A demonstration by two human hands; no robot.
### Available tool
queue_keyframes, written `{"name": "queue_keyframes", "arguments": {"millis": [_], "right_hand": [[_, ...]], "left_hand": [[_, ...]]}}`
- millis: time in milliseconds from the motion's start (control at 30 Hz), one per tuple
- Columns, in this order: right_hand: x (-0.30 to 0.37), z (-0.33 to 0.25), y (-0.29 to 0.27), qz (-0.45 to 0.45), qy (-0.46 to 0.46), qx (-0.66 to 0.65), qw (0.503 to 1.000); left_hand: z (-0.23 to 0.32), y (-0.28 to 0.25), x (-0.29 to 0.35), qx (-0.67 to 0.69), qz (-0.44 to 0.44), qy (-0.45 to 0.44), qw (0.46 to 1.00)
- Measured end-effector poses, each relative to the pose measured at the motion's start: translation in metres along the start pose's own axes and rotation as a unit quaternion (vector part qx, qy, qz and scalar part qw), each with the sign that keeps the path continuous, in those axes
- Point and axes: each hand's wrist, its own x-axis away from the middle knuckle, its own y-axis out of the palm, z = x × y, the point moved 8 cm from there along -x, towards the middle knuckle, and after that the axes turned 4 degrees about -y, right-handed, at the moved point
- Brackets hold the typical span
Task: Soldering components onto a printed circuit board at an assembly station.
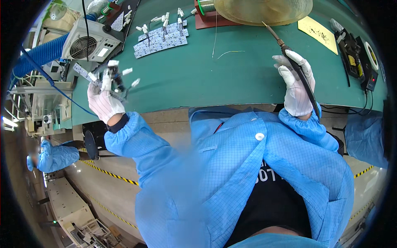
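In my gloved right hand (298,84) lies a soldering iron (296,66), its handle along the palm and its tip pointing up and left toward the round amber dish-like piece. My gloved left hand (103,97) is closed on a strip circuit board (85,74) at the left part of the bench; short wires with white connectors (127,71) stick out around the fingers. More strip boards with wires and white connectors (161,43) lie side by side farther back. Part of the held board is hidden by the fingers.
Beyond the mat (182,82) edge at left stands a white fan unit (89,43) with a blue hose (37,60). A solder spool (206,5) sits beside the amber dish (264,10). To the right are a yellow sponge sheet (317,34) and a black iron stand (351,58).
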Motion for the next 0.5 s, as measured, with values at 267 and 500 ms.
{"name": "queue_keyframes", "arguments": {"millis": [267, 500], "right_hand": [[-0.001, -0.003, 0.000, 0.003, -0.001, -0.005, 1.000], [-0.004, 0.001, 0.001, -0.015, 0.023, 0.010, 1.000]], "left_hand": [[0.033, 0.037, 0.018, 0.183, -0.083, -0.034, 0.979], [0.012, 0.126, 0.027, -0.156, -0.340, 0.189, 0.908]]}}
